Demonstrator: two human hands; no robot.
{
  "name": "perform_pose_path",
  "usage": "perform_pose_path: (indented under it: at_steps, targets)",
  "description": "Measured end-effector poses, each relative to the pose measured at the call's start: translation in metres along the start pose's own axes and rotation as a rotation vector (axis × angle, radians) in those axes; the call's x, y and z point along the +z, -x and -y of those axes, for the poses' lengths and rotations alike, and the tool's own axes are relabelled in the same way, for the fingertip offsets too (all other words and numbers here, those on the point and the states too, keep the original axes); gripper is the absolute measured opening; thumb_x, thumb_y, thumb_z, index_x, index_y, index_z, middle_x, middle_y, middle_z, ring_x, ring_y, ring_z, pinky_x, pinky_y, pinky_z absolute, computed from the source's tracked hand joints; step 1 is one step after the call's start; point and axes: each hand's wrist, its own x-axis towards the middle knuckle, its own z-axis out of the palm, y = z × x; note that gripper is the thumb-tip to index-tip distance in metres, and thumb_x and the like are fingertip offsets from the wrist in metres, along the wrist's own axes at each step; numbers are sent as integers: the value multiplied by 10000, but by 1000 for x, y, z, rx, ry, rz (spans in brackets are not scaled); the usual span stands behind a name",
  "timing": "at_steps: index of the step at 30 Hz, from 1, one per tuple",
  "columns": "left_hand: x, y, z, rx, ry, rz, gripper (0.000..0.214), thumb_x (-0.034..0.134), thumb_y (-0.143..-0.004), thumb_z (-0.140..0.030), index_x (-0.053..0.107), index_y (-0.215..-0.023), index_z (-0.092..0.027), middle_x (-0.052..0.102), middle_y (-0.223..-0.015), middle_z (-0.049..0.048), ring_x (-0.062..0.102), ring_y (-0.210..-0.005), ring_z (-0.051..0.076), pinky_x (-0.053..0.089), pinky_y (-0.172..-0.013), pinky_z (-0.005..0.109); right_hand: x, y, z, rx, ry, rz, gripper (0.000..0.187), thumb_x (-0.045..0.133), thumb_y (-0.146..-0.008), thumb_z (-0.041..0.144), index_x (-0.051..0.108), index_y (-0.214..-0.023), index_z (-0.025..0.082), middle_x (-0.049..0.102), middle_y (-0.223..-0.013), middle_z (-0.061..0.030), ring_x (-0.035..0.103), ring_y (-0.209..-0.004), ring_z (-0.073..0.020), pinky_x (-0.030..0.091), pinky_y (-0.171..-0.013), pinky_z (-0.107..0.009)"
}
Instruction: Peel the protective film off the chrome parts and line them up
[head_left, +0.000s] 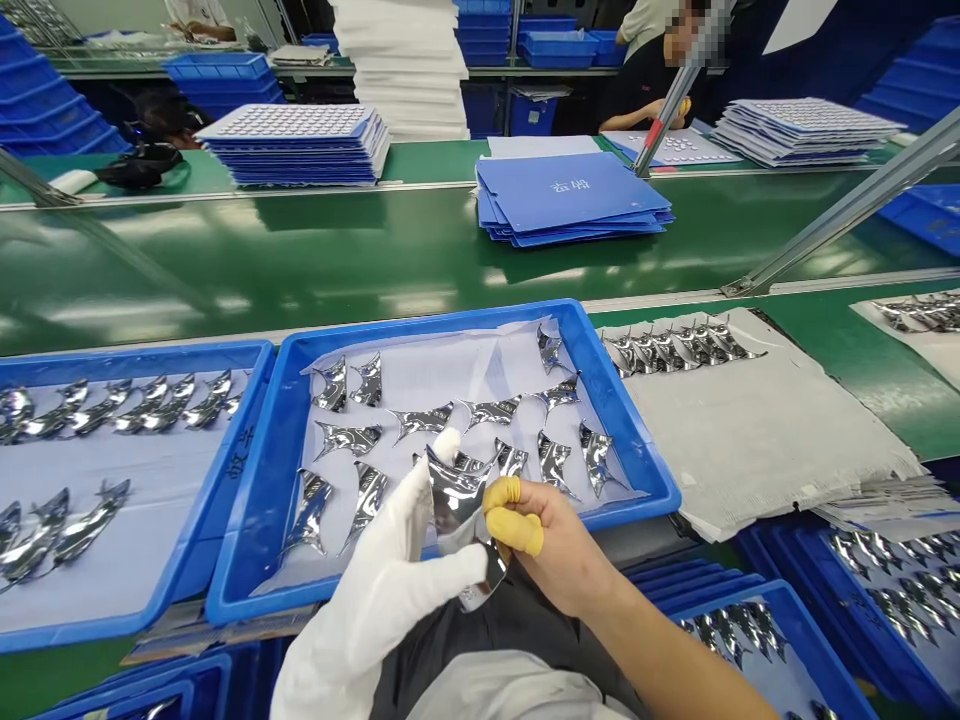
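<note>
My left hand (386,590), in a white glove, is closed around a curved, mirror-bright chrome part (459,500), with its thumb across the lower half. Yellow finger covers sit on the thumb and index finger of my right hand (559,545), which pinches the same part at its right edge. What lies between those two fingertips is hidden. Just beyond both hands is a blue tray (251,500) lined with white paper. Several smaller chrome pieces with pointed ends, such as one near the back (330,383), are spread out in it.
At left, a second blue tray (259,400) holds rows of chrome parts. On the right, grey paper (757,430) bears a row of chrome pieces (682,348). Blue sheets (574,195) lie across the green conveyor (300,245). Metal struts (847,215) slant upward. A co-worker (645,85) sits opposite.
</note>
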Motion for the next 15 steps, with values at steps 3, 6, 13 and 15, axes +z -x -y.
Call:
perform_pose_path:
  at_steps: [3, 6, 13, 15]
  targets:
    - [-1, 0, 3, 19, -57, -64, 850, 872, -630, -314, 527, -1401, -225, 590, -1367, 101, 458, -1342, 337, 488, -1035, 374, 1, 1, -1, -27, 81, 20, 249, 749, -780, 334, 586, -713, 158, 479, -647, 37, 393, -560, -67, 353, -541, -192]
    - [-6, -2, 6, 67, -23, -105, 575, 710, -832, -382, 569, -1366, -223, 580, -1385, 82, 511, -1301, 277, 441, -1074, 336, 2, 2, -4, -9, 103, 6, 255, 751, -776, 351, 596, -724, 156, 508, -661, 28, 417, -579, -70, 383, -560, -193]
    - [-4, -8, 8, 95, 95, -143, 392, 716, -829, -364, 692, -1181, -193, 661, -1273, 83, 596, -1200, 261, 491, -1008, 304, 9, 1, -8, 113, -131, -26, 338, 793, -724, 409, 564, -708, 162, 489, -631, 36, 418, -507, -65, 400, -442, -169]
    - [0, -7, 7, 90, 107, -181, 391, 735, -805, -373, 701, -1147, -186, 676, -1243, 93, 624, -1158, 272, 521, -973, 327, 11, 2, -10, 128, -143, -15, 335, 784, -739, 419, 570, -729, 161, 490, -620, 38, 442, -497, -68, 413, -436, -169]
